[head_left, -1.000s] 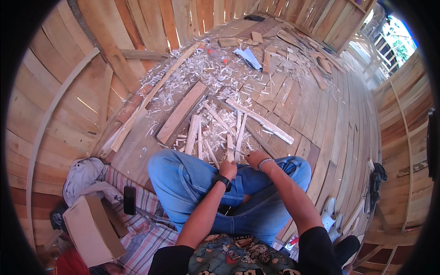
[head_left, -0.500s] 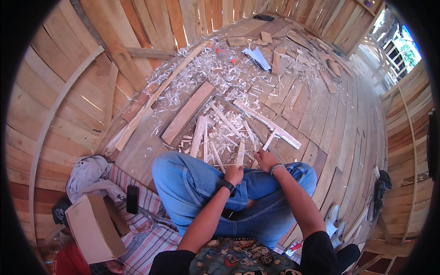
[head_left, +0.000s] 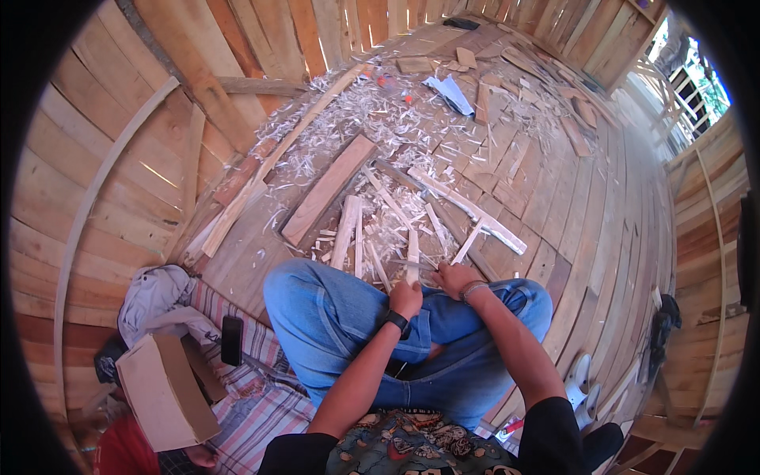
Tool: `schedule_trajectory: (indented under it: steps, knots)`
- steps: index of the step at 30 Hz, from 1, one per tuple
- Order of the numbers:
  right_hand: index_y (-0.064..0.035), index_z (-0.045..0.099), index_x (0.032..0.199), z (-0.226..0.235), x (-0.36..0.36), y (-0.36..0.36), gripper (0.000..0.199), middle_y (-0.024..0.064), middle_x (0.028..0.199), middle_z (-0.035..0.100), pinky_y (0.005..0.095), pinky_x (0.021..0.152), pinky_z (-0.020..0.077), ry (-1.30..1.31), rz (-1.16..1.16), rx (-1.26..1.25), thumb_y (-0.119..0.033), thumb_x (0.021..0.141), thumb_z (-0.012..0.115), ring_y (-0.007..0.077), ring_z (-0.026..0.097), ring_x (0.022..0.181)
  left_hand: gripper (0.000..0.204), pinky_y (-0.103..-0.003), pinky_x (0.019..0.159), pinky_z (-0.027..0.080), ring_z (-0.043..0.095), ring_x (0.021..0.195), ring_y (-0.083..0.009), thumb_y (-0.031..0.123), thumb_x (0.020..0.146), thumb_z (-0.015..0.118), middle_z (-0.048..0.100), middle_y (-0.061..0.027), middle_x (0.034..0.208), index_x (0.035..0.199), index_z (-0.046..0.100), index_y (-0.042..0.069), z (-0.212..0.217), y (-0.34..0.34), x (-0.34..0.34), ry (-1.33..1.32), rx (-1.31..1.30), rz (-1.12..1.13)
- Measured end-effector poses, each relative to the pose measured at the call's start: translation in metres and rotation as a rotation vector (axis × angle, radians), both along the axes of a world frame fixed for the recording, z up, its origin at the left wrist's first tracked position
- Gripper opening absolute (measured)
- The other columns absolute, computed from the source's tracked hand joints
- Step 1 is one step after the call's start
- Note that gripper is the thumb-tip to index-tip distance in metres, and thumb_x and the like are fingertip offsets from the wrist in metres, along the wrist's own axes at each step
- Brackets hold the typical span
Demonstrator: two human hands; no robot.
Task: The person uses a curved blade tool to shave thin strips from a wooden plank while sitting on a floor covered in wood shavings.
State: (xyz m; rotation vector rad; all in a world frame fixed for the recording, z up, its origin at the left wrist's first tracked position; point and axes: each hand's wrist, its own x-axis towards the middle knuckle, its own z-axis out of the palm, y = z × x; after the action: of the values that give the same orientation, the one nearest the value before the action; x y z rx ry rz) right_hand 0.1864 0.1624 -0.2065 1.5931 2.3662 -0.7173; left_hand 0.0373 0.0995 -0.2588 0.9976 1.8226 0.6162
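Note:
Seated cross-legged, I hold a pale wooden strip upright in my left hand, its far end pointing away over the shavings. My right hand is closed around a knife, whose thin grey blade lies across the strip. The knife's handle is hidden in my fingers. Just beyond the right hand, a light stick slants away to the upper right; whether the hand touches it I cannot tell. Several cut strips lie in front of my knees, among them a thick one at the left.
A reddish plank and a long pale-edged board lie on the floor among wood shavings. Left of me are a cardboard box, a phone and a striped cloth. White shoes stand at my right.
The knife blade now shows across the strip, with my right hand slightly left of where it was. My left hand keeps hold of the strip. The view has shifted slightly.

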Motion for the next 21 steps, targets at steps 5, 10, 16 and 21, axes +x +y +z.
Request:
schedule_trajectory:
  steps: [5, 10, 16, 21]
  knots:
    - [-0.0015, 0.062, 0.098, -0.001, -0.009, 0.001, 0.047, 0.0217, 0.090, 0.066, 0.0462, 0.078, 0.0500, -0.064, 0.008, -0.029, -0.043, 0.094, 0.040, 0.0373, 0.064, 0.087, 0.041, -0.042, 0.064, 0.052, 0.064, 0.055, -0.0333, 0.030, 0.087, 0.052, 0.060, -0.0206, 0.056, 0.072, 0.061, -0.007, 0.009, 0.000, -0.001, 0.009, 0.000, -0.013]
    - [-0.0036, 0.062, 0.091, -0.009, -0.013, -0.004, 0.046, 0.0208, 0.081, 0.066, 0.0473, 0.070, 0.0514, -0.056, -0.011, 0.084, -0.046, 0.092, 0.044, 0.0372, 0.065, 0.078, 0.042, -0.042, 0.063, 0.052, 0.065, 0.058, -0.0338, 0.030, 0.088, 0.052, 0.061, -0.0209, 0.057, 0.073, 0.061, -0.007, -0.014, -0.001, -0.001, 0.060, 0.066, 0.001]
    - [-0.0038, 0.058, 0.088, -0.020, -0.019, -0.012, 0.042, 0.0178, 0.078, 0.066, 0.0462, 0.065, 0.0526, -0.081, -0.092, 0.219, -0.045, 0.090, 0.048, 0.0342, 0.066, 0.072, 0.043, -0.043, 0.056, 0.052, 0.064, 0.054, -0.0331, 0.030, 0.089, 0.051, 0.061, -0.0230, 0.061, 0.077, 0.061, -0.010, -0.002, 0.003, -0.001, -0.062, -0.029, 0.016]
    - [-0.0044, 0.055, 0.086, -0.031, -0.026, -0.007, 0.040, 0.0172, 0.074, 0.066, 0.0469, 0.062, 0.0525, -0.115, -0.245, 0.344, -0.044, 0.091, 0.048, 0.0349, 0.066, 0.069, 0.040, -0.038, 0.041, 0.048, 0.060, 0.043, -0.0265, 0.026, 0.090, 0.051, 0.061, -0.0211, 0.059, 0.078, 0.060, -0.011, 0.010, 0.001, -0.004, -0.151, -0.051, 0.077]
